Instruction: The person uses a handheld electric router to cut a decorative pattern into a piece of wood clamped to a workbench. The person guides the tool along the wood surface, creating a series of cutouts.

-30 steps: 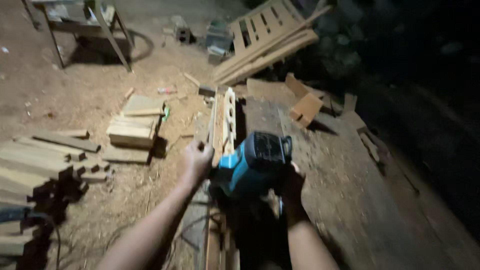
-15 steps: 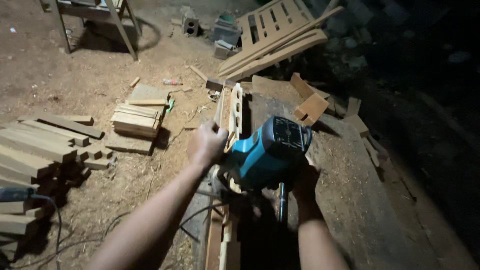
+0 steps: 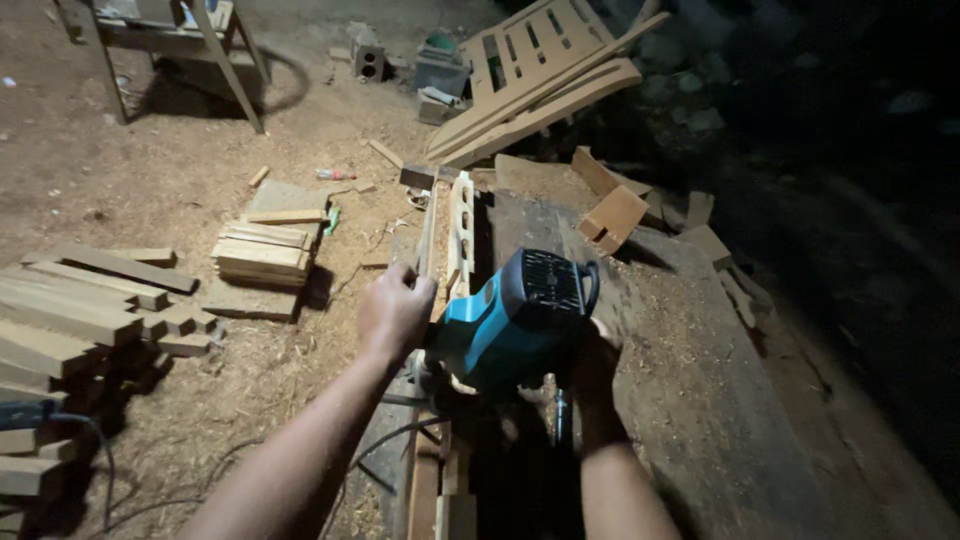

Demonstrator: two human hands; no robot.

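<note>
A blue and black power tool (image 3: 515,315) rests on a narrow wooden workpiece (image 3: 459,235) that runs away from me along a dusty workbench (image 3: 680,400). My left hand (image 3: 393,312) grips the left edge of the workpiece beside the tool's front. My right hand (image 3: 590,365) holds the tool at its right rear, mostly hidden behind the tool's body. A black cable (image 3: 400,440) trails from the tool toward me.
Stacks of cut wooden slats (image 3: 70,310) and a smaller pile (image 3: 265,255) lie on the sawdust floor at left. A slatted pallet (image 3: 545,70) leans at the back. Offcut blocks (image 3: 615,215) sit on the bench's far end. A wooden stand (image 3: 185,40) is at top left.
The view has shifted slightly. The tool and both hands have moved a little back toward me along the workpiece, my left hand still on the wood's edge.
</note>
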